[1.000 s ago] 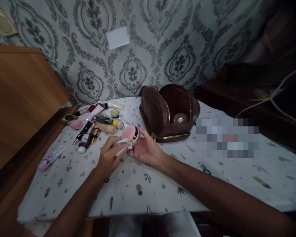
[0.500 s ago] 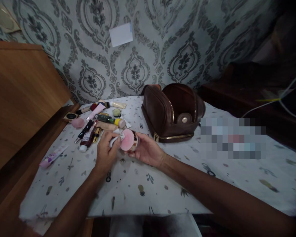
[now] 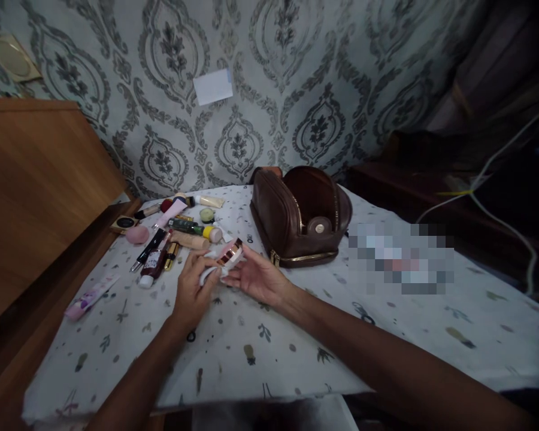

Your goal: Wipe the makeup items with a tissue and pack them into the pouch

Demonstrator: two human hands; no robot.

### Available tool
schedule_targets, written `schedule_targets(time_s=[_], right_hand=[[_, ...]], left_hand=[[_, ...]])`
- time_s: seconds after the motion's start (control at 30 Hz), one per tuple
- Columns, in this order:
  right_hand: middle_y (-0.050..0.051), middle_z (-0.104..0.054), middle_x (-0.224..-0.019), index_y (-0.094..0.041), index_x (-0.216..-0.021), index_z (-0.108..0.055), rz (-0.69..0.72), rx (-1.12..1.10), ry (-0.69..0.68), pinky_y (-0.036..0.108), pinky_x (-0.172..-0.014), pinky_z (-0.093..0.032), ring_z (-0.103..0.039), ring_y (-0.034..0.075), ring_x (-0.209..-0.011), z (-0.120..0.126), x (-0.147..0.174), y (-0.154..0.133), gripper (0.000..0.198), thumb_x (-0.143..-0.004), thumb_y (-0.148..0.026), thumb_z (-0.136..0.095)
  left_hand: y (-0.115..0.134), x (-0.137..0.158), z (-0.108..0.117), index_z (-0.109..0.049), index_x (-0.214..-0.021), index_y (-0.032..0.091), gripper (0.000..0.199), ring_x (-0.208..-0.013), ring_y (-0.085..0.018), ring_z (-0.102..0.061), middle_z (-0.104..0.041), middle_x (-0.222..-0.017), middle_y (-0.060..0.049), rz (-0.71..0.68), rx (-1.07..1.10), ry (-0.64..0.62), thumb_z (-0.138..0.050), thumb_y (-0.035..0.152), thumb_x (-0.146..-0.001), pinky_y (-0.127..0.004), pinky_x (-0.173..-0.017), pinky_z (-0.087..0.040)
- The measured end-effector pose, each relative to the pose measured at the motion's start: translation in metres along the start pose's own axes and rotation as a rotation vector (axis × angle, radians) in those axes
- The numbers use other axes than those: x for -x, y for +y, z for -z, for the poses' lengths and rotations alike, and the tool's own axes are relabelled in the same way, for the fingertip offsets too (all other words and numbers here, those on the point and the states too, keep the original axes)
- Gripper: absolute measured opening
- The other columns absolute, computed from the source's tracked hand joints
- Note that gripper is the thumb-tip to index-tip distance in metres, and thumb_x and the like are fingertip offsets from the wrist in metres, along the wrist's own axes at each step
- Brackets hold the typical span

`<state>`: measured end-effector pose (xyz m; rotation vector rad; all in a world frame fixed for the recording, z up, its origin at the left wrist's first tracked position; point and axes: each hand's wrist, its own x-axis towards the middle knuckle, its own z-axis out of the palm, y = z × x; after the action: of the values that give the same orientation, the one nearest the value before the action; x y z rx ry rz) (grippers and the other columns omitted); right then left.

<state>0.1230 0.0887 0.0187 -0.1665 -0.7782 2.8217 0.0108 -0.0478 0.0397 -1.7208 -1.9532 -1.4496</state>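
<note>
My right hand [image 3: 264, 280] has its fingers around a small round cosmetic jar [image 3: 230, 255] with a shiny copper-coloured band, tilted on its side. A crumpled white tissue [image 3: 210, 275] is pinched in my left hand [image 3: 193, 286] and pressed against the jar. Both hands are above the printed cloth, close together. Just beyond them lie a beige tube [image 3: 191, 240], a green bottle with a yellow band [image 3: 192, 226] and a dark red bottle with a white cap [image 3: 154, 263].
An unzipped brown leather bag [image 3: 276, 224] stands behind my right hand. More cosmetics lie at the left, among them a pink sponge [image 3: 137, 234] and a pink-purple tube [image 3: 90, 298]. A wooden panel [image 3: 40, 203] borders the left side. A blurred patch [image 3: 399, 257] covers something at the right.
The jar has turned in my hands: its pink round face pointed at me before, and now its copper side shows. The tissue has moved to the jar's lower side. The view has shifted slightly.
</note>
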Motion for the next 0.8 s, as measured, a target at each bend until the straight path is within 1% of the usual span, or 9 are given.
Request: schedule_targets(time_s=[0.13,0.23,0.33,0.4,0.47,0.53,0.6,0.7,0.8], right_hand=[[0.003,-0.073,-0.086,-0.017,-0.103,-0.062,-0.031,0.099,0.019,0.029,-0.075,-0.051,-0.069,0.016,-0.080,0.000,0.002,0.002,0.040,-0.080,-0.047,-0.075],[0.005,-0.074,-0.088,-0.017,-0.106,-0.064,-0.021,0.160,-0.011,0.026,-0.071,-0.049,-0.069,0.015,-0.077,-0.003,0.003,0.006,0.053,-0.068,-0.048,-0.084],[0.005,-0.074,-0.092,-0.015,-0.108,-0.065,0.020,0.179,-0.051,0.029,-0.077,-0.051,-0.069,0.015,-0.077,-0.008,0.005,0.009,0.057,-0.062,-0.037,-0.090],[0.006,-0.073,-0.098,-0.015,-0.104,-0.066,0.058,0.147,-0.064,0.033,-0.083,-0.052,-0.068,0.017,-0.085,-0.011,0.007,0.009,0.053,-0.059,-0.029,-0.091],[0.006,-0.072,-0.099,-0.014,-0.101,-0.068,0.088,0.105,-0.071,0.037,-0.087,-0.052,-0.067,0.019,-0.093,-0.013,0.008,0.009,0.050,-0.060,-0.029,-0.091],[0.006,-0.072,-0.097,-0.014,-0.102,-0.068,0.110,0.087,-0.074,0.039,-0.087,-0.053,-0.067,0.020,-0.093,-0.011,0.007,0.009,0.049,-0.063,-0.035,-0.089],[0.008,-0.073,-0.095,-0.013,-0.107,-0.067,0.099,0.096,-0.079,0.037,-0.082,-0.054,-0.068,0.020,-0.088,-0.005,0.004,0.009,0.054,-0.069,-0.047,-0.083],[0.010,-0.073,-0.087,-0.009,-0.108,-0.065,0.009,0.131,-0.067,0.030,-0.067,-0.054,-0.070,0.019,-0.070,0.007,-0.005,0.010,0.069,-0.077,-0.071,-0.064],[0.011,-0.072,-0.082,-0.008,-0.106,-0.063,-0.036,0.150,-0.022,0.026,-0.056,-0.051,-0.068,0.017,-0.060,0.014,-0.012,0.010,0.078,-0.081,-0.080,-0.047]], left_hand=[[0.001,-0.004,0.003,-0.058,-0.087,0.019,0.017,-0.080,-0.016,-0.058,-0.060,-0.083,-0.001,0.142,0.081,0.053,-0.050,0.033,-0.093,-0.027,-0.075,-0.046],[0.004,-0.007,0.006,-0.057,-0.085,0.019,0.022,-0.071,-0.015,-0.054,-0.058,-0.076,0.001,0.270,0.114,0.094,-0.049,0.038,-0.092,-0.024,-0.067,-0.044],[0.006,-0.008,0.006,-0.057,-0.083,0.019,0.028,-0.065,-0.014,-0.051,-0.054,-0.071,0.002,0.348,0.120,0.100,-0.048,0.044,-0.091,-0.023,-0.061,-0.042],[0.005,-0.007,0.004,-0.057,-0.083,0.019,0.030,-0.065,-0.015,-0.051,-0.054,-0.071,0.002,0.375,0.129,0.063,-0.047,0.047,-0.091,-0.024,-0.061,-0.043],[0.002,-0.006,0.003,-0.057,-0.084,0.019,0.032,-0.066,-0.016,-0.053,-0.056,-0.071,0.001,0.391,0.126,0.023,-0.046,0.049,-0.090,-0.025,-0.061,-0.045],[-0.001,-0.005,0.001,-0.058,-0.085,0.020,0.033,-0.068,-0.018,-0.056,-0.059,-0.072,0.000,0.395,0.116,-0.013,-0.047,0.051,-0.089,-0.026,-0.063,-0.046],[-0.005,-0.004,0.000,-0.059,-0.085,0.020,0.034,-0.069,-0.019,-0.058,-0.061,-0.073,0.000,0.384,0.105,-0.051,-0.048,0.051,-0.088,-0.027,-0.064,-0.048],[-0.011,-0.003,-0.003,-0.060,-0.084,0.019,0.034,-0.070,-0.019,-0.059,-0.063,-0.073,-0.001,0.362,0.086,-0.103,-0.048,0.051,-0.088,-0.026,-0.064,-0.049],[-0.015,-0.002,-0.003,-0.061,-0.084,0.019,0.034,-0.064,-0.017,-0.057,-0.063,-0.071,0.001,0.362,0.044,-0.112,-0.049,0.051,-0.088,-0.025,-0.059,-0.047]])
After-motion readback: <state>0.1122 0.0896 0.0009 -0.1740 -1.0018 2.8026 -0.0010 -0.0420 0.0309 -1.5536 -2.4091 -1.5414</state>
